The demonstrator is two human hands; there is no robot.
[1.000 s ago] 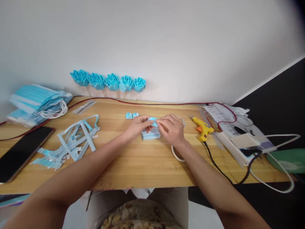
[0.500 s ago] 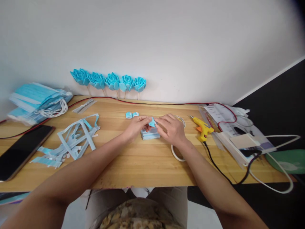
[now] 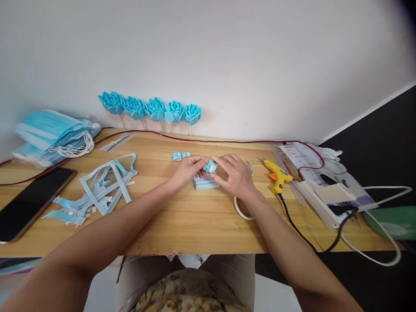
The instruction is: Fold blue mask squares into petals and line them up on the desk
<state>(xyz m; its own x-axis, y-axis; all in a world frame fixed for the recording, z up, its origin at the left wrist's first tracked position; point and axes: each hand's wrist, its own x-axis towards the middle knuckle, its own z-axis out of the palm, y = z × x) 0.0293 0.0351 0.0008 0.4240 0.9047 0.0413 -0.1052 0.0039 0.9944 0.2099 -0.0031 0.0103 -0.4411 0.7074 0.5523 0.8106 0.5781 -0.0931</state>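
Blue folded piece (image 3: 210, 166) in the closed fingers of left hand (image 3: 187, 171) and right hand (image 3: 236, 178), just above blue stack (image 3: 204, 183)

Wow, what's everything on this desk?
table: one, light wood, under everything
flowers: five, blue, against the wall
face masks: one pile, blue, far left
phone: one, black, left edge
cut strips: one heap, blue, left of centre
glue gun: one, yellow, right of the hands
ring: one, white, by the right wrist
square stack: one, blue, beneath the hands
folded piece: one, blue, pinched by both hands
left hand: one, bare, on the folded piece
right hand: one, bare, on the folded piece
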